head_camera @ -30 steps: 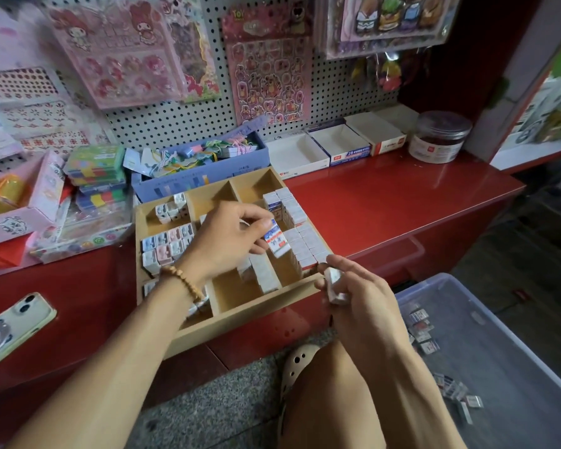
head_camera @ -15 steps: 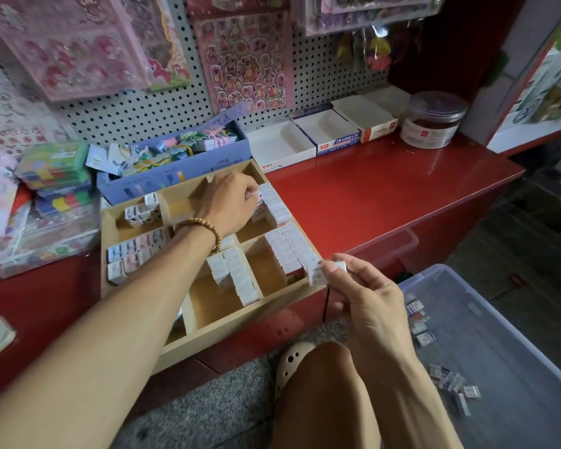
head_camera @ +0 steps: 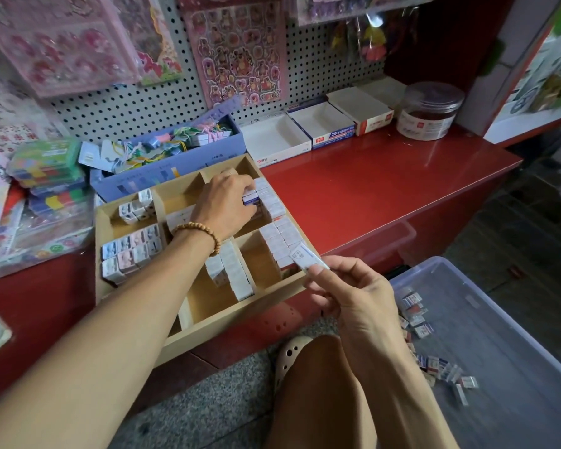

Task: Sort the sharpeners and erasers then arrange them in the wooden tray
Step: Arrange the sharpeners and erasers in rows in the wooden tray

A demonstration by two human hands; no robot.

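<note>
Between right hand thumb and forefinger, a small white paper-wrapped eraser with blue print; left hand grasps another eraser in the divided wooden tray.

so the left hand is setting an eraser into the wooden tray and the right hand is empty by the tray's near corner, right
Not quite. The right hand is not empty: in the head view its thumb and fingers pinch a small white eraser by the near right corner of the wooden tray. The rest holds: the left hand is setting an eraser with blue print into the tray.
</note>
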